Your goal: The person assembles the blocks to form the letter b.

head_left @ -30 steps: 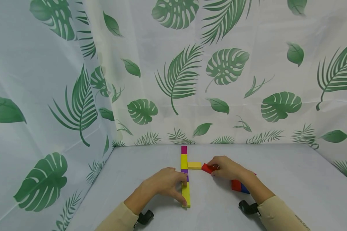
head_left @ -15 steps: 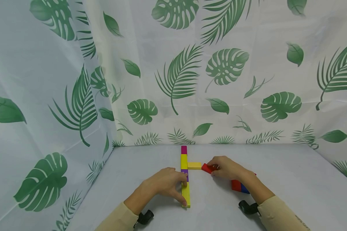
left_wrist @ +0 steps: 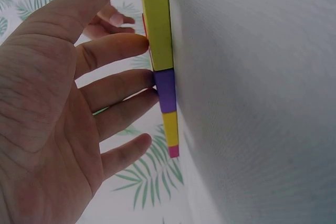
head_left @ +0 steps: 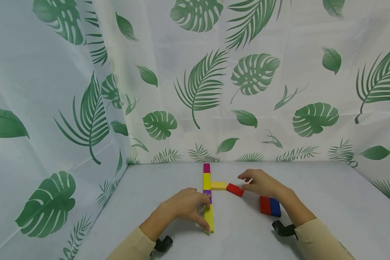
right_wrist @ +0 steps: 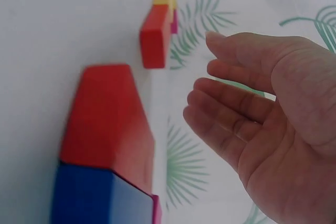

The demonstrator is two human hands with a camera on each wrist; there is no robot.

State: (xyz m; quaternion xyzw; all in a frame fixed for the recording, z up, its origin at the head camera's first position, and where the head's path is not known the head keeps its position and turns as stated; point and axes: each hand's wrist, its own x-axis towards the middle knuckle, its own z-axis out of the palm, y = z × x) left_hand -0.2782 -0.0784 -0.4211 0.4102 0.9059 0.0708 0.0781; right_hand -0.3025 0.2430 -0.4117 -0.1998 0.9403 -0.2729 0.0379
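Observation:
A straight row of blocks runs away from me: a long yellow block [head_left: 209, 216], a purple block [head_left: 208, 193], a shorter yellow block [head_left: 207, 181] and a magenta block [head_left: 207, 168]. My left hand [head_left: 185, 206] rests its thumb on the near yellow end and its fingertips on the row around the purple block; its fingers are extended in the left wrist view. A pale yellow block [head_left: 219, 186] juts right from the row. At its right end a red block [head_left: 235, 190] lies angled. My right hand [head_left: 263, 183] hovers just beside the red block, holding nothing.
Right of centre, a larger red block [head_left: 265, 205] stands against a blue block [head_left: 275, 207]. A pink edge [right_wrist: 157, 209] shows behind the blue one in the right wrist view. Leaf-print sheets [head_left: 201, 137] hang behind and to the left of the white table [head_left: 169, 177].
My right hand has let go of the red block and lifted slightly up and right. The larger red and blue blocks are now uncovered. The left hand has stayed in place.

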